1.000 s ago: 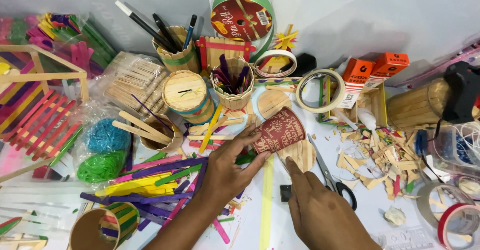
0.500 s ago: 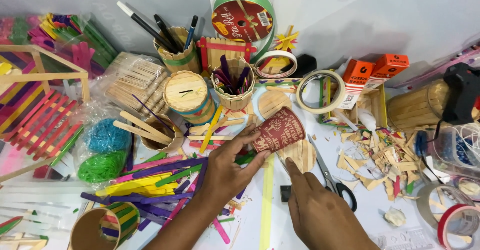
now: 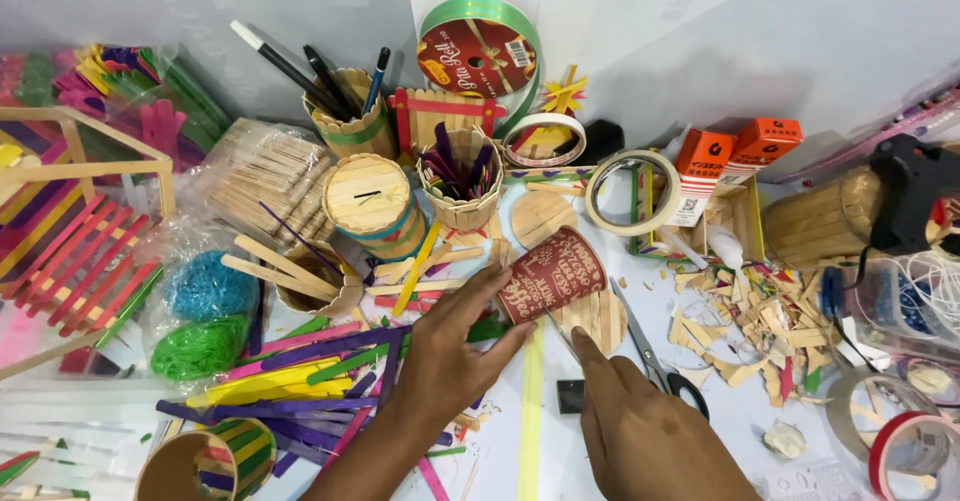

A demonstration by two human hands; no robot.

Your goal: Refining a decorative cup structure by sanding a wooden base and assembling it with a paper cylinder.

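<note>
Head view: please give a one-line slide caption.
Left hand grips a dark red paper cup lying sideways; right hand beside it.

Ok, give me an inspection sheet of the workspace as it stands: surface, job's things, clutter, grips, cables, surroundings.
Surface: white table, mostly covered.
Job's things: red paper cup lying on its side over a round disc of wooden sticks.
Clutter: scissors, coloured sticks, wood offcuts, tape rolls, stick pen holder.
Grips: left hand holds the cup; right hand presses a fingertip on the disc's edge.
Cables: white cord coiled at right.
Surroundings: white wall; no other person seen.
</note>
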